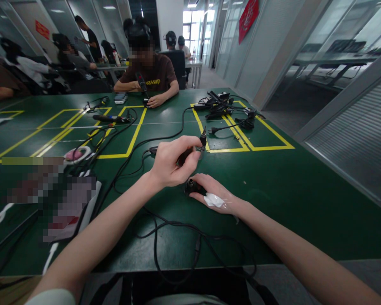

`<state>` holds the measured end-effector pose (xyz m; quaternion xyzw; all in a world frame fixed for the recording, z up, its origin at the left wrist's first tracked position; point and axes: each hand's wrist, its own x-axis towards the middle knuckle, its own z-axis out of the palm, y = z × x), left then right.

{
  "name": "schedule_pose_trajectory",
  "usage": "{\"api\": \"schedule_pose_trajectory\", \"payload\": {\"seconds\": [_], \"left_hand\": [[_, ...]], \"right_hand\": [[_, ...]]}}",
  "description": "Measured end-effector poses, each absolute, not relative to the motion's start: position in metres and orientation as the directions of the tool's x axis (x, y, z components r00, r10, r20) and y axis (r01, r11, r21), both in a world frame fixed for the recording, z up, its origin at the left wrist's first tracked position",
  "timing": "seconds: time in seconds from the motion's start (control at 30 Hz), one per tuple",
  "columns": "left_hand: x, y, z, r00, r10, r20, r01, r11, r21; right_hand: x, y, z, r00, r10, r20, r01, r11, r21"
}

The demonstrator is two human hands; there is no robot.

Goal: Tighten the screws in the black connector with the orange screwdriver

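Note:
My left hand point(171, 163) pinches a small dark tip piece point(203, 137) between thumb and forefinger. The piece stands upright, with a thin metal point on top and a shiny ring lower down. Just below it, my right hand point(214, 188), with white tape on its back, is closed around a black cylindrical tool body point(190, 185). A round metal fitting shows at the near end of that body, and the rest lies under the fingers. The two held pieces are apart.
Black cables point(168, 224) loop over the green table point(305, 203). A phone point(73, 207) lies left of my forearm. Beyond are a tangle of black tools and cords point(217, 103) and a dark handheld tool point(111, 119). Opposite sits a person point(158, 76) holding a screwdriver-like tool.

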<state>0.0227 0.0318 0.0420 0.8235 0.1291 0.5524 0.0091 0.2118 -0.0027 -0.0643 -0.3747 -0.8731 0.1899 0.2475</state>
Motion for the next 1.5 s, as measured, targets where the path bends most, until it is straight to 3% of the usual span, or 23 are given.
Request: {"api": "schedule_pose_trajectory", "payload": {"seconds": [0.17,1.2,1.5], "left_hand": [[0.0202,0.0334,0.038,0.38,0.257,0.888,0.178,-0.963,0.203],[0.0237,0.0312,0.0416,0.348,0.213,0.913,0.279,-0.953,0.116],[0.0196,0.0333,0.0398,0.365,0.231,0.902,0.159,-0.97,0.184]], "right_hand": [[0.2117,-0.0034,-0.064,-0.597,0.744,0.299,0.559,0.654,-0.51],[0.2114,-0.0027,-0.0635,-0.59,0.756,0.282,0.57,0.638,-0.517],[0.2122,-0.0027,-0.0647,-0.6,0.744,0.293,0.559,0.652,-0.513]]}}
